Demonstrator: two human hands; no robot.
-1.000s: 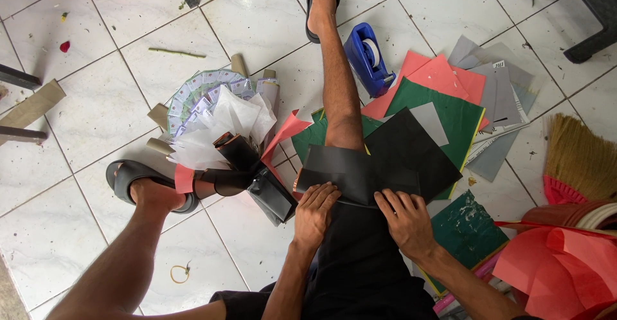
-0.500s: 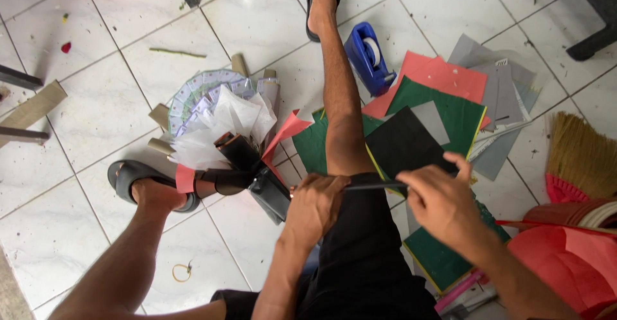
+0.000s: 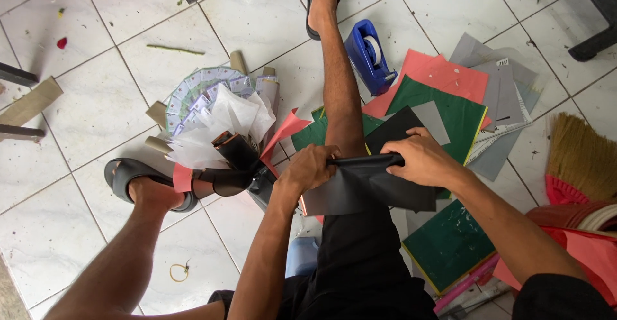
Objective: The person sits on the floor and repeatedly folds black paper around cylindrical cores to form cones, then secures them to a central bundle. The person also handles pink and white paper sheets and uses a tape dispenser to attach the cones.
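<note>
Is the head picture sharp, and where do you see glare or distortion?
Head view: mostly sharp; soft, even daylight; mild glare on the glossy white floor tiles; tile lines bend toward the edges, a wide-lens distortion; both hands, left and right, and the black paper sheet look crisp.

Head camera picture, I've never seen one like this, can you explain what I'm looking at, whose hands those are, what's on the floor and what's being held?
The one picture comes from a camera worn on a person's head, looking down at their own legs and hands. They sit over a white tiled floor, sandals on both feet. The left hand and the right hand each grip the gathered upper edge of a black paper sheet above the right leg. On the floor lie red, green and grey paper sheets, a blue tape dispenser, and a bouquet-like bundle of white tissue and printed slips with a black wrap. A broom is at the right, a rubber band near the bottom.
</note>
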